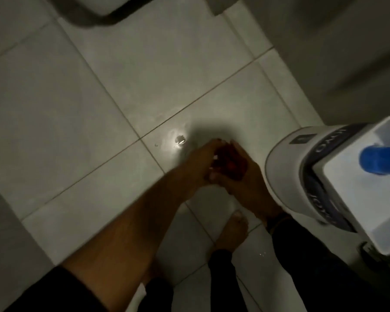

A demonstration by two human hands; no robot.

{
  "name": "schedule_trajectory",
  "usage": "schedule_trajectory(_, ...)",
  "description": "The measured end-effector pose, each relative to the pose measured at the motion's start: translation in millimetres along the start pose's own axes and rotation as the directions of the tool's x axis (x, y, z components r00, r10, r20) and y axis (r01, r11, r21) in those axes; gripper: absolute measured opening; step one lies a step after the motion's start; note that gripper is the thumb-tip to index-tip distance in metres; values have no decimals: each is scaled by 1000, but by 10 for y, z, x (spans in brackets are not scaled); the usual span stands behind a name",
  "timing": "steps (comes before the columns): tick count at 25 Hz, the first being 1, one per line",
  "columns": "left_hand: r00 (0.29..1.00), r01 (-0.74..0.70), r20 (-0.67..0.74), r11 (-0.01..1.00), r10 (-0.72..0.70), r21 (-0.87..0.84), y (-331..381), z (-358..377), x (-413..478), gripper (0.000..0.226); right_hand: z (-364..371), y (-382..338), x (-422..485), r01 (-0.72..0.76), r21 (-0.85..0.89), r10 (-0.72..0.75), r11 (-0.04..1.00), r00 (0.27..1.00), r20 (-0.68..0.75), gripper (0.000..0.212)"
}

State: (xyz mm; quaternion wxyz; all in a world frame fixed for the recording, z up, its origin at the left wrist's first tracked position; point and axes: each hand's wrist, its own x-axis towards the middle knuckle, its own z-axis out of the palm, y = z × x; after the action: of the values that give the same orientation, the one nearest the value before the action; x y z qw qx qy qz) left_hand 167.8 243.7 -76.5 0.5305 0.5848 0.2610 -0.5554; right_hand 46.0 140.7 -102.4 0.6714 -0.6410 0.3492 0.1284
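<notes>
Low over the tiled floor (99, 109), my left hand (198, 161) and my right hand (245, 185) come together around a small dark red thing (231, 164). Fingers of both hands curl round it, and most of it is hidden between them. The dim, blurred light does not let me tell what the red thing is. My left forearm reaches in from the lower left. My right wrist comes out of a dark sleeve just beside the bucket.
A white and grey mop bucket (302, 176) with a blue handle (378, 159) stands right of my hands. My bare foot (232, 230) is on the tiles below them. A wet spot (180, 140) glints on the floor. A white fixture (88, 14) sits top left.
</notes>
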Motion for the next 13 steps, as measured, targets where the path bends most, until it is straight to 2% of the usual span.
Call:
schedule_trajectory(2, 1000, -12, -25, 1000, 11, -22, -114, -551, 413, 41, 321, 260, 538, -56, 27, 58, 998, 996, -68, 63)
schedule_trajectory(4, 986, -83, -139, 992, 96, 97, -366, -1126, 909, 55, 627, 483, 1078, -62, 18, 63, 998, 996, -67, 40)
schedule_trajectory(5, 953, -109, -248, 963, 172, 246, -566, -1406, 1186, 58, 763, 595, 1347, -17, -26, 14, 1000, 996, -88, 40)
schedule_trajectory(6, 896, -83, -357, 888, 266, 452, -770, -1669, 1443, 62, 870, 669, 1621, 39, -107, -54, 993, 990, -133, 45)
schedule_trajectory(7, 828, -10, -421, 761, 370, 649, -968, -1908, 1680, 67, 948, 730, 1886, 98, -248, -148, 964, 971, -190, 51)
schedule_trajectory(8, 764, 66, -445, 629, 468, 775, -1177, -2143, 1925, 73, 1034, 818, 2168, 162, -440, -270, 883, 943, -194, 57)
schedule_trajectory(9, 706, 134, -454, 527, 543, 839, -1367, -2350, 2157, 77, 1136, 897, 2422, 210, -627, -361, 750, 925, -122, 64)
schedule_trajectory(11, 616, 190, -423, 396, 664, 898, -1733, -2668, 2564, 80, 1340, 1125, 2816, 273, -875, -363, 399, 924, 122, 79)
schedule_trajectory(12, 570, 186, -398, 359, 719, 915, -1884, -2766, 2714, 79, 1410, 1276, 2933, 296, -931, -331, 215, 919, 216, 81)
schedule_trajectory(13, 516, 167, -372, 336, 771, 927, -1992, -2832, 2843, 78, 1456, 1414, 3032, 314, -946, -327, 79, 905, 273, 83)
